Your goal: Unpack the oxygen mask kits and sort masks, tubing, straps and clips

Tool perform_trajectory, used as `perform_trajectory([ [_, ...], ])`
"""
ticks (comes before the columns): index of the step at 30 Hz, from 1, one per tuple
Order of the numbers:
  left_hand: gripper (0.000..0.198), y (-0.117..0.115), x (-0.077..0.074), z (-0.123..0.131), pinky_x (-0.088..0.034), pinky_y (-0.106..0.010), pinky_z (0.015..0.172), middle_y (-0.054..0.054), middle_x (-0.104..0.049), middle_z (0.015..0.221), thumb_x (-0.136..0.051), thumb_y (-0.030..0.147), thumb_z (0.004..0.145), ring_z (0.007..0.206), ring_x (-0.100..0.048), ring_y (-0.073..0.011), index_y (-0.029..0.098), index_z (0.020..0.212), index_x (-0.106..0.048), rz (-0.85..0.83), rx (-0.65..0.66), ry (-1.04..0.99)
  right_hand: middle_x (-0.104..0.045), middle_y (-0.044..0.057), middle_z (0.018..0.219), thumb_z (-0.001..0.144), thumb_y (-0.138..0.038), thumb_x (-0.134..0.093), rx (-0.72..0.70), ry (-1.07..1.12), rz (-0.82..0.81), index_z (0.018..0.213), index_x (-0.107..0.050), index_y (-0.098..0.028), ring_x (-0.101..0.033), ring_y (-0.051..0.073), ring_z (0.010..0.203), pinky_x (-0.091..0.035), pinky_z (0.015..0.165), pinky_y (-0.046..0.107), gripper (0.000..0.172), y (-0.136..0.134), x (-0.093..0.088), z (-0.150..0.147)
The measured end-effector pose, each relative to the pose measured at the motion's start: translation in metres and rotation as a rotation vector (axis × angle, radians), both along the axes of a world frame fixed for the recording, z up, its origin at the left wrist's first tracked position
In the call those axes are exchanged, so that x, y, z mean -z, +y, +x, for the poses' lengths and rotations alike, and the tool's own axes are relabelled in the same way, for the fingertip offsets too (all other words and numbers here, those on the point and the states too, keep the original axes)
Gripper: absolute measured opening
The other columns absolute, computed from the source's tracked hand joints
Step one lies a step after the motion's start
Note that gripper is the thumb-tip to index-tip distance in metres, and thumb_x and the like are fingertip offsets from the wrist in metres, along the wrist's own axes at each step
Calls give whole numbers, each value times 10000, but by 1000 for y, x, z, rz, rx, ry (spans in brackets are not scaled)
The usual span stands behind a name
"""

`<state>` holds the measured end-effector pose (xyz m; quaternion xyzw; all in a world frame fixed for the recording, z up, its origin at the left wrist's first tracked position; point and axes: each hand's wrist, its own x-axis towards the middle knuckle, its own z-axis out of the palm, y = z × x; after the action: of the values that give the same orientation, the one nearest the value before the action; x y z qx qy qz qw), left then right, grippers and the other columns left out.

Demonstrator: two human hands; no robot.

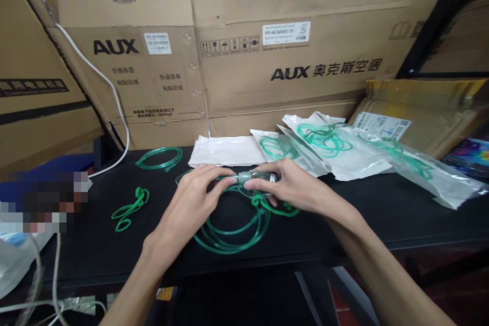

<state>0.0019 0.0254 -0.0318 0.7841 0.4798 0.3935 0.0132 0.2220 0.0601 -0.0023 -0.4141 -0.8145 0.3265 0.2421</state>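
Mask (pixel 263 175): head view, between both hands; right hand (pixel 292 183) grasping its body, left hand (pixel 200 188) pinching at the connector (pixel 243 178), its left end.
Joint: connector meets mask; full seating cannot be told.
Not attached: loose tube (pixel 158 167) and strap (pixel 134 207), left of mask.
Bagged tubing (pixel 324 138): behind mask, rightward.

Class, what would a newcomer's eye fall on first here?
Probably the left hand and right hand, meeting mid-picture at a clear plastic piece, with coiled green tubing just nearer the viewer. Behind stands big AUX-printed cardboard. White-backed packets lie to the right.
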Motion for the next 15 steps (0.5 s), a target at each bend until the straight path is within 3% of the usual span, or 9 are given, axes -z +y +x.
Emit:
perform_trajectory([
  [6,118,-2,-2,-1,-470,-316,901,12,-742,1035,-597,197,992,994,-653,-184,240,1017,-704,-3,73,7,-568,-27,499,889,-542,-653,-65,-17,-59,855,-733,-178,-488,119,478,-322,465,236,374,2,-3,8],
  [11,116,-6,-5,-2,-481,-300,864,7,-739,991,-607,191,984,949,-658,-176,236,996,-713,-29,114,-13,-638,8,640,900,-534,-639,-131,7,-102,941,-763,-189,-548,135,539,-347,495,251,370,1,-5,11],
  [15,156,-6,-2,1,-489,-307,841,-9,-743,995,-578,131,978,938,-667,-184,221,994,-705,31,75,-19,-590,-8,529,898,-543,-637,-98,3,-93,888,-750,-178,-521,135,493,-332,466,244,382,-1,-4,8],
])
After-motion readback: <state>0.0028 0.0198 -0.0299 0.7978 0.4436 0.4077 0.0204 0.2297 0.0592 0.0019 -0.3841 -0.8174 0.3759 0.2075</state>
